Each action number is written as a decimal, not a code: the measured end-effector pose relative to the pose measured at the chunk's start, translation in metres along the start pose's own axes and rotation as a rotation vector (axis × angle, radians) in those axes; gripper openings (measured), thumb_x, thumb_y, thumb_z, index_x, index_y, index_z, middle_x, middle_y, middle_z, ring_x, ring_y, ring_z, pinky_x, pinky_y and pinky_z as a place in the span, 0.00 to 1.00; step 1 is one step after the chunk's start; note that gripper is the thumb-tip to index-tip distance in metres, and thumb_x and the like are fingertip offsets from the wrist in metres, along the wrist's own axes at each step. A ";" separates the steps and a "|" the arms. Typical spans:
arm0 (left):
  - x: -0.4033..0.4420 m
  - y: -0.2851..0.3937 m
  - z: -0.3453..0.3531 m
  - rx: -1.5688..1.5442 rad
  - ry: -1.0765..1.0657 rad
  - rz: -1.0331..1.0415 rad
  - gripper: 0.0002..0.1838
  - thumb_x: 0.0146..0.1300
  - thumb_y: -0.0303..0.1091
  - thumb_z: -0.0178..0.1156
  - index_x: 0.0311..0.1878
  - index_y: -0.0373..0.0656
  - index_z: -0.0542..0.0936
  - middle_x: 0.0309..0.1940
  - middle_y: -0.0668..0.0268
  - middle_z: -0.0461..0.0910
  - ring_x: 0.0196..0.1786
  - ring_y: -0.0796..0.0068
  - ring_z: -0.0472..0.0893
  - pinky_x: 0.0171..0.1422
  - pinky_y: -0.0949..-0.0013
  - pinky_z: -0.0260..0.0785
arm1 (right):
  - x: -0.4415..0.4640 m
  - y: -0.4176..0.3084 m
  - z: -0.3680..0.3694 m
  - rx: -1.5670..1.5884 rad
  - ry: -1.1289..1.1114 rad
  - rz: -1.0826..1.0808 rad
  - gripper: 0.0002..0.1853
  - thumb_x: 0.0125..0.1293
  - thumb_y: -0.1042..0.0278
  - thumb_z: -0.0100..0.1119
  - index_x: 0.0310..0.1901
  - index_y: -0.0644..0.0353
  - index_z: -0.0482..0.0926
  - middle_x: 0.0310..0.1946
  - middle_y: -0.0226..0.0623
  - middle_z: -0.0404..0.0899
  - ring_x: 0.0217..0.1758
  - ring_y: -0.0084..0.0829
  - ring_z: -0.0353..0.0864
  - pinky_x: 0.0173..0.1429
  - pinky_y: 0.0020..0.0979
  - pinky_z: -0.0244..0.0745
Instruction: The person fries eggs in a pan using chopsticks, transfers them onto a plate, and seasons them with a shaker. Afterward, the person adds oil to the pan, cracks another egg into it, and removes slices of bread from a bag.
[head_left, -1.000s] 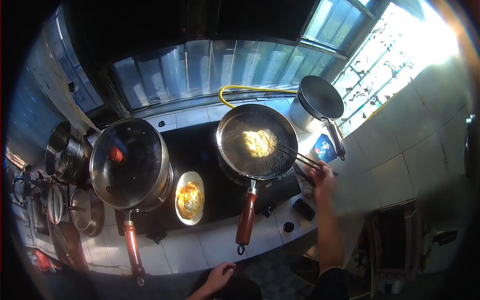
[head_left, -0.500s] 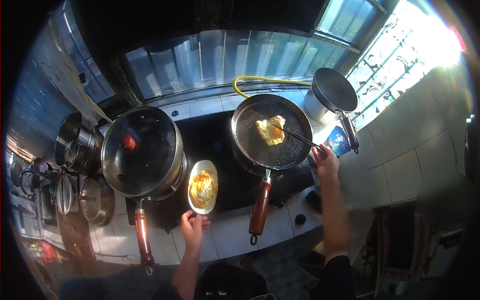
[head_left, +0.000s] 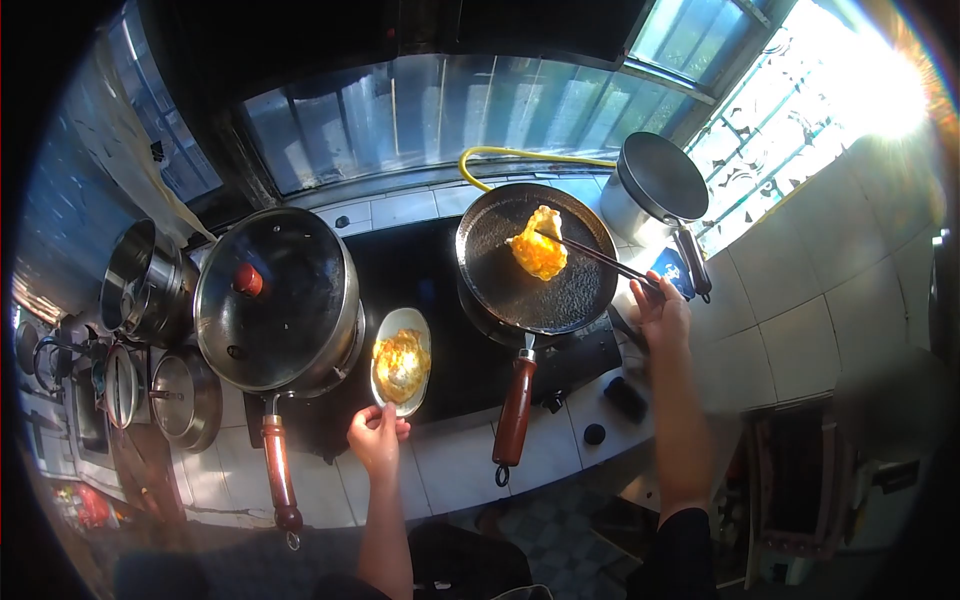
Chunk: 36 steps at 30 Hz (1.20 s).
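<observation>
**Over the frying pan [head_left: 485, 285], chopsticks [head_left: 600, 256] at a golden fried egg [head_left: 542, 250]**

Right of centre in the head view, the right hand [head_left: 663, 312] has its fingers closed around the chopsticks, which slant over the near-right rim of the frying pan. Their tips meet the golden fried egg, which is within the pan's outline, toward its far side; whether it is lifted clear of the surface, I cannot tell. The pan's red-brown handle [head_left: 514, 415] points to the near side.

Left of that pan, the left hand [head_left: 375, 442] has its thumb and fingertips at the near end of an oval plate [head_left: 421, 345], touching the rim; how firmly they grip is unclear. A second fried egg [head_left: 401, 366] lies on the plate. Farther left is a large pan under a dark lid [head_left: 285, 325] with a red knob [head_left: 248, 279]. Toward the far right, near the frying pan, a dark-topped silver pot [head_left: 632, 215] stands by a blue packet [head_left: 673, 270].
</observation>
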<state>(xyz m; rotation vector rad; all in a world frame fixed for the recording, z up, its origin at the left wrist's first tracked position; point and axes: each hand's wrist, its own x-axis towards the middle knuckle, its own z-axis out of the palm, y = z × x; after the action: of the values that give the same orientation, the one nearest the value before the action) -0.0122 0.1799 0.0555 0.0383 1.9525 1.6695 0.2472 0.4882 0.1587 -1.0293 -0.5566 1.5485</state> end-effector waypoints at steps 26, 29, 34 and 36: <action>0.009 -0.001 0.005 0.036 -0.112 -0.003 0.09 0.58 0.22 0.49 0.40 0.27 0.66 0.24 0.52 0.77 0.20 0.70 0.79 0.22 0.74 0.74 | -0.081 -0.003 -0.005 -0.534 -0.207 -0.331 0.11 0.65 0.68 0.48 0.41 0.68 0.75 0.31 0.43 0.78 0.28 0.30 0.81 0.31 0.25 0.78; 0.009 -0.001 0.006 0.039 -0.103 0.000 0.08 0.58 0.22 0.49 0.40 0.27 0.66 0.24 0.52 0.77 0.19 0.70 0.79 0.21 0.73 0.74 | -0.068 0.006 -0.007 -0.624 -0.122 -0.462 0.08 0.63 0.71 0.51 0.38 0.67 0.74 0.28 0.42 0.77 0.26 0.30 0.81 0.29 0.24 0.78; 0.012 -0.006 0.004 0.071 -0.115 0.007 0.08 0.58 0.25 0.50 0.39 0.31 0.68 0.24 0.56 0.78 0.19 0.73 0.78 0.21 0.75 0.73 | -0.041 0.020 -0.014 -0.395 0.024 -0.378 0.06 0.60 0.75 0.50 0.37 0.66 0.74 0.27 0.39 0.75 0.22 0.30 0.79 0.27 0.25 0.77; 0.012 -0.006 0.003 0.101 -0.124 0.030 0.08 0.58 0.26 0.49 0.37 0.31 0.69 0.22 0.56 0.77 0.18 0.73 0.78 0.20 0.74 0.72 | -0.031 0.019 -0.025 -0.195 0.082 -0.245 0.07 0.60 0.76 0.47 0.39 0.65 0.73 0.28 0.40 0.74 0.22 0.32 0.78 0.27 0.28 0.77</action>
<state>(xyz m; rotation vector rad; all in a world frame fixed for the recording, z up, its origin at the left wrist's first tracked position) -0.0195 0.1857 0.0452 0.2049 1.9496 1.5477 0.2575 0.4492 0.1398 -1.1214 -0.7583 1.2488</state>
